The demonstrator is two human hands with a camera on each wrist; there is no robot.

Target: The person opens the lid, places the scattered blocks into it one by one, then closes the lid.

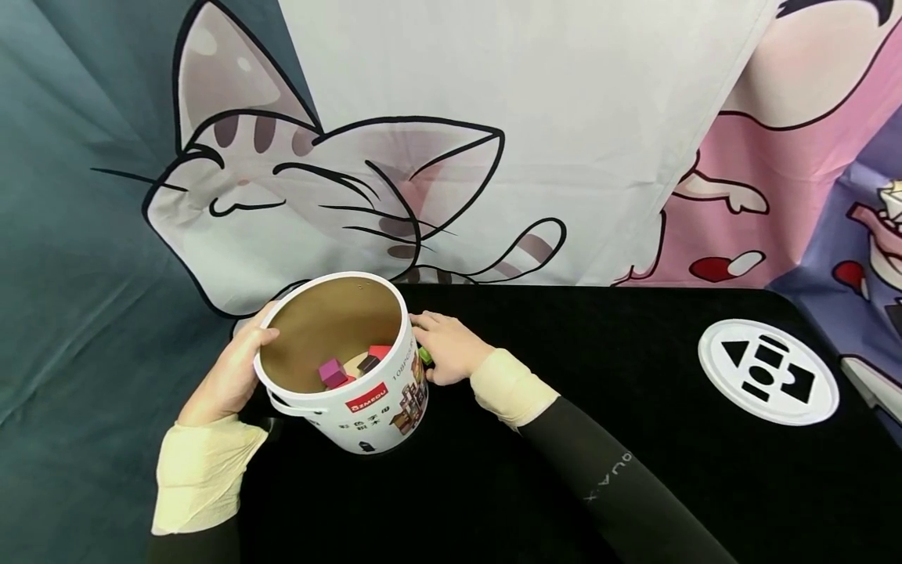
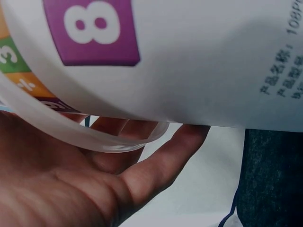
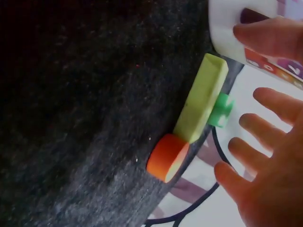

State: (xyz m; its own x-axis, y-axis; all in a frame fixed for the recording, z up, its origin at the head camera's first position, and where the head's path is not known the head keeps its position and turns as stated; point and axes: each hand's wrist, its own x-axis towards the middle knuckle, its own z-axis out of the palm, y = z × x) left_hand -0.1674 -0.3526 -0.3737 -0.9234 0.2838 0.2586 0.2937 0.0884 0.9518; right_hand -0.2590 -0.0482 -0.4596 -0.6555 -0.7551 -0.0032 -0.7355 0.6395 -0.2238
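Note:
A white bucket (image 1: 331, 411) with printed pictures leans toward me over the black table. My left hand (image 1: 225, 376) grips its left rim, thumb over the edge and fingers outside. Inside lie a purple cube (image 1: 333, 373), a red block (image 1: 380, 352) and other wooden pieces. At the bucket's right side is my right hand (image 1: 451, 348), its fingers spread and thumb by the wall (image 3: 232, 38); whether they touch cannot be told. Near this hand, a yellow-green bar (image 3: 201, 101), an orange rounded block (image 3: 166, 156) and a small green block (image 3: 221, 110) lie on the table.
A white round lid (image 1: 803, 407) with black shaped cutouts lies on the right of the black table (image 1: 564, 345). Behind the table hangs a cloth (image 1: 599, 117) with cartoon animals. The bucket's white handle (image 1: 292, 409) hangs at its front left.

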